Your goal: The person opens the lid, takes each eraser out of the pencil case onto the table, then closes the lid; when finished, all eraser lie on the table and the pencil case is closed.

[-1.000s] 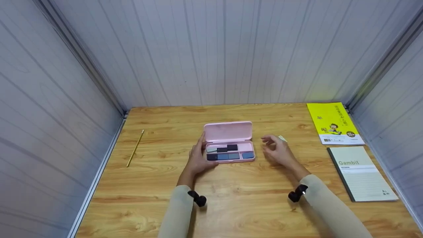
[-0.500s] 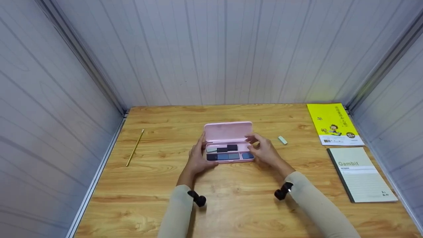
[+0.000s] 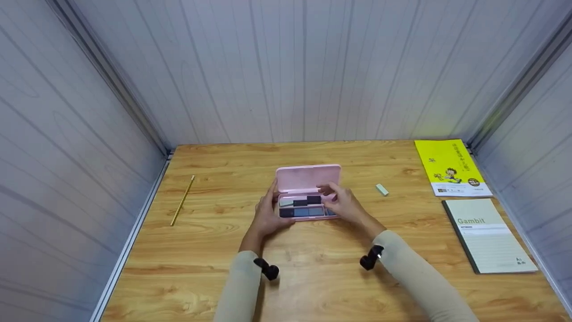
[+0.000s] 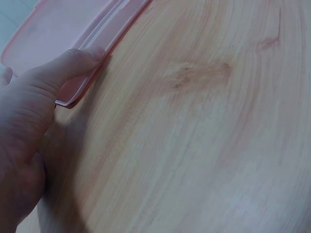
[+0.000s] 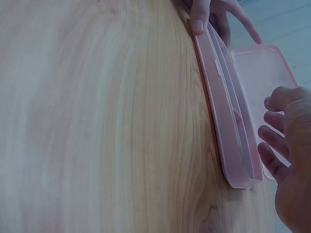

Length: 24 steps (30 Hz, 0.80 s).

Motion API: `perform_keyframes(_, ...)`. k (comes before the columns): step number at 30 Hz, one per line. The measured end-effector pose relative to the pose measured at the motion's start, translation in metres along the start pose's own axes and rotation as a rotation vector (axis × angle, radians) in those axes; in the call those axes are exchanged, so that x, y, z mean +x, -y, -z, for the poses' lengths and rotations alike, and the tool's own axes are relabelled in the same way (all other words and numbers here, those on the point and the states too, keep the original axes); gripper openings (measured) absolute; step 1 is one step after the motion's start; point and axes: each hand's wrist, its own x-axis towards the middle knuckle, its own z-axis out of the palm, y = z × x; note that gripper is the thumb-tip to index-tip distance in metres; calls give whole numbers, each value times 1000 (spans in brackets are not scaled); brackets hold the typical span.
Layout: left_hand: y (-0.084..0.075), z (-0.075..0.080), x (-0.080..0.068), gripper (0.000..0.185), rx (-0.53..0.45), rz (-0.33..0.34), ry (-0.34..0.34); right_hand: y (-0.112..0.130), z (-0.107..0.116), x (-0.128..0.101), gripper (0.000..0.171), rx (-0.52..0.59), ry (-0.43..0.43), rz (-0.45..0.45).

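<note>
Case [image 5: 223, 116] lies on the worktop [image 3: 313, 273] between the two hands, long axis left to right, lid [image 3: 300, 180] raised at the far side. Left hand [image 3: 268, 213] is nearer, gripping the left end, thumb on the near edge. Right hand [image 3: 349, 206] is over the right end, fingers apart, loosely bent, pinching nothing visible; contact cannot be told.

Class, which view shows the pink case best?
Head: the pink case shows lid and inside from above, though the right hand covers part. Left wrist: only a cropped end; right wrist: a low side angle.
</note>
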Motion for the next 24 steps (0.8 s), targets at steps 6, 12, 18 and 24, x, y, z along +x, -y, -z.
perform_keyframes(6,0,0,-1,145,11,7,2,-4,-5,1,43,20,2,15)
perform_keyframes(12,0,0,-1,145,10,6,4,-5,-8,0,45,47,21,-16)
perform_keyframes(18,0,0,-1,144,13,10,-5,-8,-11,3,46,41,24,-33)
perform_keyframes(24,0,0,0,144,13,12,3,-7,-14,6,45,31,33,-35)
